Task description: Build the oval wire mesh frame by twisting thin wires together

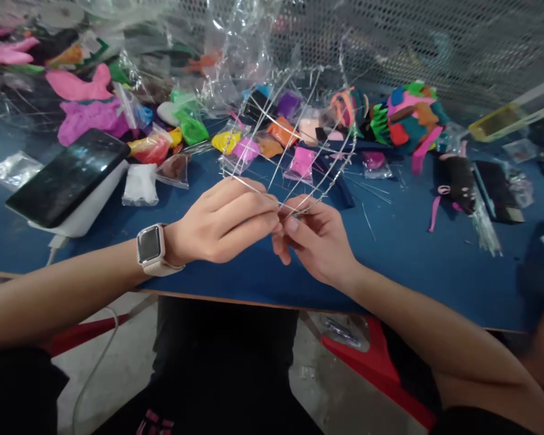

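Observation:
A silvery wire frame [354, 140], made of twisted outer strands with thin wires crossing inside, stands up above my two hands. My left hand [229, 220], with a watch [149, 243] at its wrist, pinches the frame's lower wires between closed fingers. From the other side my right hand [320, 238] grips the lower right edge, thumb against fingers. The fingertips of both hands nearly meet, and the exact spot where the wires cross there is partly hidden. Through the frame show small bags of coloured clay, among them a pink one [300, 163].
A phone [70, 175] rests on a white block at left, beside a bag of white clay [140, 184]. Colourful clay pieces [414, 115] lie behind at right, near a black pouch [456, 181]. Loose wires [369, 220] lie on the blue table [254, 281]. A mesh panel [390, 42] stands behind.

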Motion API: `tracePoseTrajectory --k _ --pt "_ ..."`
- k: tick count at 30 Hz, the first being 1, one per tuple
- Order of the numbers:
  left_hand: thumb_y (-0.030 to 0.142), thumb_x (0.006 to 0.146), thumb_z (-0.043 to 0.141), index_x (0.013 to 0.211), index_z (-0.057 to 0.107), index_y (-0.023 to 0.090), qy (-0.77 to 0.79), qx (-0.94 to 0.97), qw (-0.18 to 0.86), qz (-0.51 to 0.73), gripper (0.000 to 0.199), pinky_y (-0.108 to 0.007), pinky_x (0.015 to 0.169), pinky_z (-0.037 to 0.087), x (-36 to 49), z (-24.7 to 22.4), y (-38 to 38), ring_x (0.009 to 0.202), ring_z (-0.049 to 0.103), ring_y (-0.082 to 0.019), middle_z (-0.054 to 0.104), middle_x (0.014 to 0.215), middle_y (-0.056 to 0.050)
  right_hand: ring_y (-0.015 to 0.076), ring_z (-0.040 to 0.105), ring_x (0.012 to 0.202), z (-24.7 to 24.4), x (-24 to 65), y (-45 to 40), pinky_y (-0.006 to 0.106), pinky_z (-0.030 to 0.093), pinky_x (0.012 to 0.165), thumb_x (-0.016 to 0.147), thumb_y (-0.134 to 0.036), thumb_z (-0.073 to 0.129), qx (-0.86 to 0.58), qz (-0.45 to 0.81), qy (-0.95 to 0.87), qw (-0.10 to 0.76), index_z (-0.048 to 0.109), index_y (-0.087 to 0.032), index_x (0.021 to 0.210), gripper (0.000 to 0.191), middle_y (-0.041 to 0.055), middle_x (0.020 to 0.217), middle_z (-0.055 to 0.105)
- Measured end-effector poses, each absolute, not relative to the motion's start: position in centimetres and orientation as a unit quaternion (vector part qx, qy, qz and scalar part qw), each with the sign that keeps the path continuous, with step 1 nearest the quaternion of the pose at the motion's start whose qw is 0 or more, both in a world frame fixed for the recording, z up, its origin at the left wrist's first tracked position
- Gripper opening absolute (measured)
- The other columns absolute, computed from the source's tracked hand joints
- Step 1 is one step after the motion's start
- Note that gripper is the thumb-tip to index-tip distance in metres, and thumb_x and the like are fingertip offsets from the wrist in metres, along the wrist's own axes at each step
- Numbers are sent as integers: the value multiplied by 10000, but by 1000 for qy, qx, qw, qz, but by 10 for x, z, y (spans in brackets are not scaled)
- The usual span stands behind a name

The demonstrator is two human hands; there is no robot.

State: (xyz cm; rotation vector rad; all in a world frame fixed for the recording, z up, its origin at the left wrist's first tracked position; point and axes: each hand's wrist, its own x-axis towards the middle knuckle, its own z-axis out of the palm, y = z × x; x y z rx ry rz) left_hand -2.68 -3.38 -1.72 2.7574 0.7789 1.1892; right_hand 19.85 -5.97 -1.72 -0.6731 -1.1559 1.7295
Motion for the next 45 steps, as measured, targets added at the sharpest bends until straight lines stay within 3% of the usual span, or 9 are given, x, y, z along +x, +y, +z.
tracePoseTrajectory --k 8,13,26,33,45 --pt "290 1059 660 971 783 269 216 889 23 403 153 -488 890 713 -24 -15 -35 988 800 -272 778 949 -61 122 727 608 -13 198 -64 216 572 428 852 -424 995 -271 710 -459 461 728 -238 978 349 -43 803 724" --pt "276 1068 649 1070 759 248 239 859 50 449 114 -479 894 703 -20 -16 -39 1023 791 -264 773 984 -67 120 728 617 -11 199 -64 220 578 439 887 -380 974 -254 713 -451 473 756 -222 961 279 -34 818 742" --pt "202 1053 703 1113 733 263 195 868 -68 451 90 -419 843 690 -18 -15 -36 1016 785 -240 764 1051 -51 94 640 519 -15 198 -61 216 501 430 899 -432 968 -261 730 -424 468 748 -214 940 312 -49 707 714" --pt "167 1043 735 1099 699 203 188 864 -126 451 75 -392 848 699 -15 -18 -35 1006 768 -227 757 1065 -61 69 573 529 -17 195 -61 192 466 441 910 -434 963 -257 751 -388 469 738 -226 992 317 -72 707 650" --pt "213 1074 730 1138 682 218 211 854 -91 467 80 -382 870 701 -8 -19 -34 994 761 -214 753 1077 -56 74 550 566 -18 194 -61 197 469 451 929 -466 941 -249 746 -400 471 710 -229 999 338 -79 723 577"
